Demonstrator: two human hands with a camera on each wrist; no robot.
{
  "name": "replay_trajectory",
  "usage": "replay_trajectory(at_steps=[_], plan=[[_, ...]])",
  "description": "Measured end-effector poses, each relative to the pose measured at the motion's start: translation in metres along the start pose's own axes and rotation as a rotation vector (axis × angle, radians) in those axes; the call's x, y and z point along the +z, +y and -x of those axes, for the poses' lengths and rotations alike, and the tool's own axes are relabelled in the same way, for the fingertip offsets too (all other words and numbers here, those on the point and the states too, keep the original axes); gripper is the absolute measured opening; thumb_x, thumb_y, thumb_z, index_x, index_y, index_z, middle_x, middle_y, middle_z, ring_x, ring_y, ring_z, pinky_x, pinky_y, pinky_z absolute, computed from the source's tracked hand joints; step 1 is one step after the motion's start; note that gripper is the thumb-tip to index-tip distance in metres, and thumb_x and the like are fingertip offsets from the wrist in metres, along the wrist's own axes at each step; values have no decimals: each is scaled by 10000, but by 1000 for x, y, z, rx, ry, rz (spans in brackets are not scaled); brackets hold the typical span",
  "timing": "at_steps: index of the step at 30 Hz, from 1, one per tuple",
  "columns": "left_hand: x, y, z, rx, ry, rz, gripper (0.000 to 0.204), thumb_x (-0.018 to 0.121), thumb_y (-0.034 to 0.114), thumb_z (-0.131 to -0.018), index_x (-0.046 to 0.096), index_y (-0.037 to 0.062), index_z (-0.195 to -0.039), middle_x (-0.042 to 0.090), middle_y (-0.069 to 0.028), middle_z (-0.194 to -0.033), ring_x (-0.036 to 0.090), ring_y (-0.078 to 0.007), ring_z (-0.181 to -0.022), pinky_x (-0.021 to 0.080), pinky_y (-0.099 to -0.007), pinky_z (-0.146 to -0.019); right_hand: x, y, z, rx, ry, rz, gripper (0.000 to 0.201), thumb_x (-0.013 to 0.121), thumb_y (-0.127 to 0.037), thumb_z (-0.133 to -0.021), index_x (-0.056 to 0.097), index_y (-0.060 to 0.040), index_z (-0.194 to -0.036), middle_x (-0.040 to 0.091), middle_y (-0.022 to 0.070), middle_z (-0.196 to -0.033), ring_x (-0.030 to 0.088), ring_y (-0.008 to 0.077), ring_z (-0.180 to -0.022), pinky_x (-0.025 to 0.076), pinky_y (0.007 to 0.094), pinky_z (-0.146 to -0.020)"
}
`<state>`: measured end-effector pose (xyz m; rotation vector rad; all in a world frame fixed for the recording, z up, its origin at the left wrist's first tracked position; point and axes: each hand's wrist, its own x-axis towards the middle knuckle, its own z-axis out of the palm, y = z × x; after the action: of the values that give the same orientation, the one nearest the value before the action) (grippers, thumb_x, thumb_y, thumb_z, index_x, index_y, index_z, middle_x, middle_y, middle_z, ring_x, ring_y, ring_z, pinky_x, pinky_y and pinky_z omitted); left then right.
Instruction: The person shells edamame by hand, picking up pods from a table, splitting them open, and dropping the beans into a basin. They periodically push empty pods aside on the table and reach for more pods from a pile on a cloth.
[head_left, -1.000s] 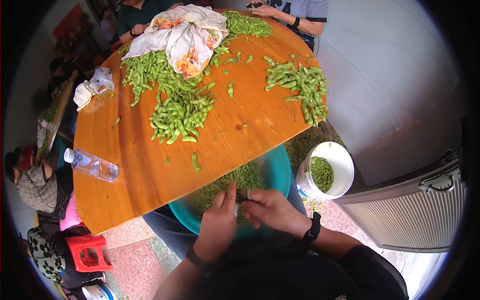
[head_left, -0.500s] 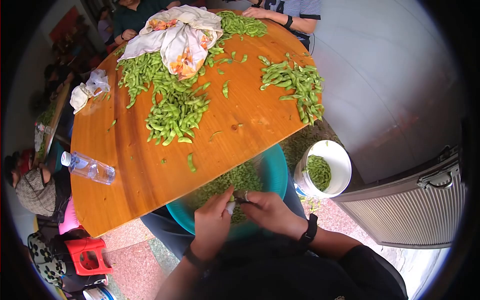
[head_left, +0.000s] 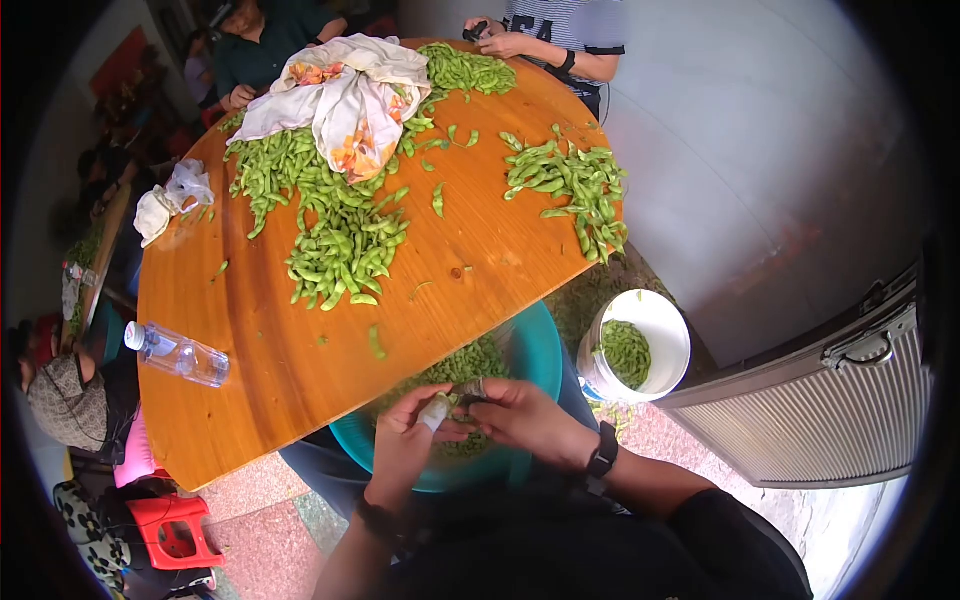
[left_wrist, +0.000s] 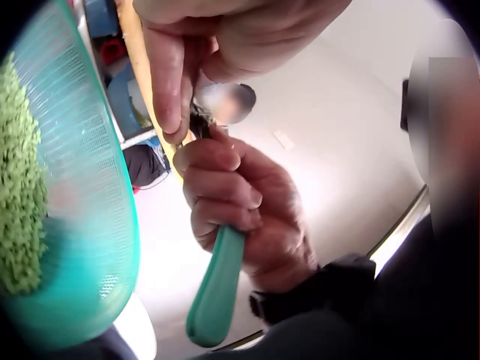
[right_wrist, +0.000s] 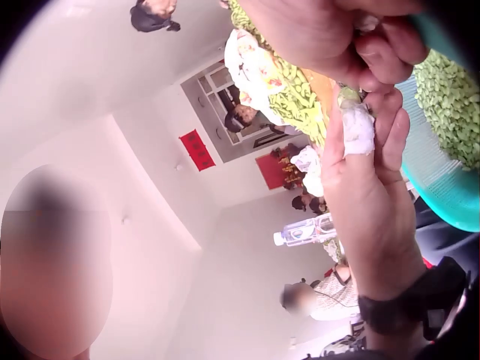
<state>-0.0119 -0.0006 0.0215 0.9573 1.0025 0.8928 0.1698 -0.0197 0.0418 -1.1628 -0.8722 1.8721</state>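
Note:
Over a teal basin holding green beans, the left hand and right hand meet fingertip to fingertip. White wrapping covers the left thumb in the right wrist view, where a small green piece, probably a pod, is pinched at its tip. The left wrist view has the right hand's fingers curled round a tool's green handle; its dark front end lies by the left hand's fingertips. Fingers partly hide the piece and the tool's tip.
Pods lie heaped on the wooden table beside a floral cloth and a bottle. A white bucket with green contents stands right of the basin. A red stool is at lower left; people sit around.
The left hand has shifted slightly left and turned, showing its wrapped thumb more. The right hand stays close beside it. The head view has tilted, moving the table downward. Across the table, another person's hands have risen.

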Motion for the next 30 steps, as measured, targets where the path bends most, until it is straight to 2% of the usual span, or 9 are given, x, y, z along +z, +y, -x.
replay_trajectory(at_steps=[4, 14, 20, 21, 22, 23, 27, 29, 30], plan=[[-2, -1, -1, 28, 0, -44, 165, 473, 62, -968, 530, -23, -1098, 618, -110, -856, 661, -199, -634, 529, -264, -525, 3, 23, -8, -493, 54, 462, 96, 538, -46, -928, 620, -25, -974, 632, 67, -768, 579, 119, -648, 460, 278, -606], [1, -8, -9, -6, 92, -84, 204, 348, 2, -910, 526, -15, -1008, 608, -117, -891, 604, -161, -626, 476, -271, -521, 2, 23, -10, -545, 19, 472, 163, 523, 6, -908, 612, -19, -1042, 635, 142, -787, 632, 204, -699, 476, 313, -639], [-33, -23, 3, 28, -85, -541, 239, 458, 37, -903, 605, 5, -1089, 632, -112, -947, 646, -217, -711, 520, -314, -609, -43, -8, 14, -632, 447, 675, 133, 569, -2, -891, 626, -12, -1010, 530, 50, -706, 480, 84, -648, 435, 272, -581], [-36, -20, 9, 221, -48, -871, 238, 502, 31, -870, 629, 31, -1071, 639, -128, -969, 647, -272, -772, 533, -348, -657, -75, 2, 13, -654, 549, 834, 76, 578, -4, -876, 613, -8, -944, 530, 89, -656, 522, 155, -582, 443, 309, -565], [-38, -14, 13, 419, -6, -1198, 243, 546, 25, -837, 653, 56, -1053, 645, -144, -990, 647, -326, -833, 545, -382, -705, -95, 0, 14, -814, 681, 1038, 49, 569, 34, -831, 545, -9, -826, 553, 191, -691, 570, 369, -589, 454, 415, -523], [-36, 1, 18, 263, 28, -1111, 253, 599, 37, -804, 662, 75, -1046, 638, -161, -1010, 623, -379, -836, 526, -407, -735, -111, -5, 21, -767, 798, 1247, 38, 571, 3, -835, 536, -10, -828, 575, 218, -706, 588, 410, -627, 455, 474, -526], [-15, 42, 13, 373, 413, -1108, 268, 618, 58, -820, 642, 38, -1085, 617, -170, -1008, 605, -388, -878, 498, -432, -750, -170, 7, 40, -533, 948, 1322, 97, 564, -50, -851, 510, -11, -779, 582, 237, -673, 579, 445, -637, 445, 518, -566], [-8, 42, -13, 659, 608, -1278, 364, 607, 76, -870, 558, -25, -1217, 571, -220, -1149, 560, -386, -1028, 457, -427, -913, -175, 14, 43, -506, 964, 1268, 104, 554, -38, -848, 506, -8, -761, 574, 245, -671, 575, 453, -646, 440, 520, -571], [-8, 32, -23, 514, 531, -1235, 485, 578, 117, -905, 429, -62, -1331, 467, -244, -1329, 443, -435, -1212, 364, -448, -1047, -175, 19, 43, -503, 976, 1249, 108, 549, -33, -848, 503, -6, -753, 572, 249, -674, 574, 454, -649, 439, 519, -571]])
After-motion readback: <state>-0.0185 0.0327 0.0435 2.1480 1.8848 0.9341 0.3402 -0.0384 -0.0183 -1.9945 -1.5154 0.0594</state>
